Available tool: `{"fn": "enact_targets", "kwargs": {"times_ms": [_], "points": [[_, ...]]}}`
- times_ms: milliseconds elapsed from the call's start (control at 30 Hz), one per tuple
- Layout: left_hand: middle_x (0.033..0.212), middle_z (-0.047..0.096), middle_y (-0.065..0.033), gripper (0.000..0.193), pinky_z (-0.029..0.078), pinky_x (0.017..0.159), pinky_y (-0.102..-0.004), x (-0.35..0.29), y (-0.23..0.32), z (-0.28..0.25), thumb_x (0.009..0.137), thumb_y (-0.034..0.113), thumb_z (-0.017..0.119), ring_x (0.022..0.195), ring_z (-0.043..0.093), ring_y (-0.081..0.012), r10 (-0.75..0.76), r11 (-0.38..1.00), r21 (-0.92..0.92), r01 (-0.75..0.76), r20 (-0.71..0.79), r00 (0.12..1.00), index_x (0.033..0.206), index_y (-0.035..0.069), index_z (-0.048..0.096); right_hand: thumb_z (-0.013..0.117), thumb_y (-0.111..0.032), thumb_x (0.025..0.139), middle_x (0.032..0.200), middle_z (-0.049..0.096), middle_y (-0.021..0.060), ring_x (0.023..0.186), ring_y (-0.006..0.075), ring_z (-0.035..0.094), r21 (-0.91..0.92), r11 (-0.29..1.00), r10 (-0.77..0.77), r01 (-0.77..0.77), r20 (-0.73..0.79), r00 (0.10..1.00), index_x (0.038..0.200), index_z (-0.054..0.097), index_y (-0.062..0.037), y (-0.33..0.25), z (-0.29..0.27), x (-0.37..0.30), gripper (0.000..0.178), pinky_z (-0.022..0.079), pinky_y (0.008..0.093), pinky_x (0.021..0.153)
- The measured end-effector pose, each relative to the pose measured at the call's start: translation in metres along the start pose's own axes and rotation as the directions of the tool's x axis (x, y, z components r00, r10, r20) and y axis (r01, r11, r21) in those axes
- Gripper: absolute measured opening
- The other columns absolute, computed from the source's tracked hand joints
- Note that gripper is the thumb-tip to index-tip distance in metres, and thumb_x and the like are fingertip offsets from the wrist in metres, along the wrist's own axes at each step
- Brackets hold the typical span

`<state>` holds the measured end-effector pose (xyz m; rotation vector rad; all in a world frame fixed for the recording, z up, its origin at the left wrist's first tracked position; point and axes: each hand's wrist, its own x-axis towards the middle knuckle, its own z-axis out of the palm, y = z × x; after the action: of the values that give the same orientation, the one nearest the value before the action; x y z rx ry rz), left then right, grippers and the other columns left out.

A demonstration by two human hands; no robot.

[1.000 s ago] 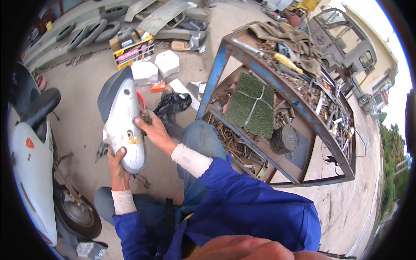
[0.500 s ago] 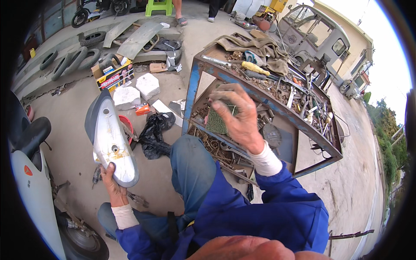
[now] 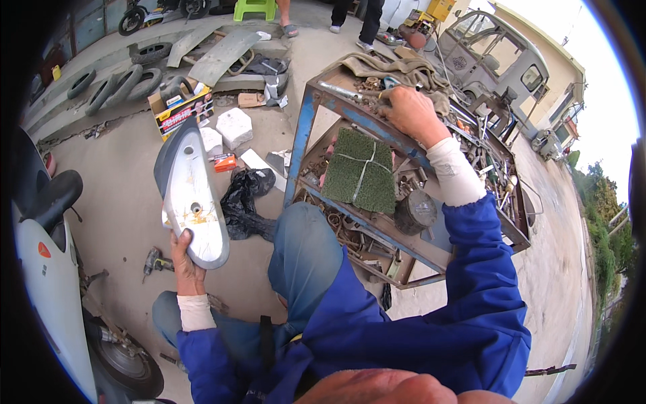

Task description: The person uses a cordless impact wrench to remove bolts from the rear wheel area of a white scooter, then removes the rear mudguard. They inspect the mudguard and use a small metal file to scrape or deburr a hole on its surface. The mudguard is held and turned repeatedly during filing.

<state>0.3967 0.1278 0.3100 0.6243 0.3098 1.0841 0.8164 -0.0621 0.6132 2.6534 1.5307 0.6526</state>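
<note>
A long, scuffed silver-white cover panel point(image 3: 200, 232) with a dark grey edge and two holes stands tilted on my left. Its lower end is gripped by my left hand point(image 3: 188, 266), thumb across the face. My right hand point(image 3: 409, 113) reaches over the loose tools and small metal parts on top of the blue-edged metal rack point(image 3: 306, 141). Those fingers are bent down among the parts; what they hold is hidden. A brownish cloth point(image 3: 397, 66) lies just beyond them. The yellow-handled screwdriver seen earlier there is covered by this hand.
On the rack's lower shelf are a green turf mat point(image 3: 360, 172) and a round tin point(image 3: 416, 212). A drill point(image 3: 156, 261) and a black plastic bag point(image 3: 245, 202) lie on the ground. Left stands a white scooter point(image 3: 50, 283). Tyres point(image 3: 124, 86) lie farther back; another person's legs point(image 3: 370, 23) show.
My right hand has moved forward from above the shelf to the tools on the rack's top. The panel in my left hand has shifted slightly right. Dark-trousered legs have come further into view.
</note>
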Motion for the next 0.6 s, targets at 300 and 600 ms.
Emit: {"fn": "enact_targets", "kwargs": {"times_ms": [300,600], "points": [[0.139,0.061,-0.0228,0.095,0.056,0.107,-0.0435,-0.016,0.007,0.012,0.076,0.024,0.087,0.123,0.067,-0.033,-0.187,0.982,0.05,0.181,0.149,0.971,0.152,-0.006,0.039,0.059,-0.026,0.105,0.085,0.073,0.0209,0.075,0.0381,0.072,0.301,0.952,0.089,0.047,-0.423,0.902,0.109,0.06,0.0016,-0.01,-0.012,-0.018,0.028,0.055,0.0449,0.069],[0.142,0.059,-0.0214,0.099,0.054,0.108,-0.04,-0.032,0.007,0.028,0.073,0.023,0.087,0.125,0.066,-0.0308,-0.339,0.94,0.118,0.321,0.2,0.919,0.154,-0.007,0.037,0.056,-0.018,0.107,0.076,0.051,0.0041,0.07,0.0106,0.045,0.675,0.684,0.04,0.277,-0.414,0.909,0.11,0.059,0.0005,-0.127,0.032,-0.11,0.019,0.04,0.0272,0.064]]}}
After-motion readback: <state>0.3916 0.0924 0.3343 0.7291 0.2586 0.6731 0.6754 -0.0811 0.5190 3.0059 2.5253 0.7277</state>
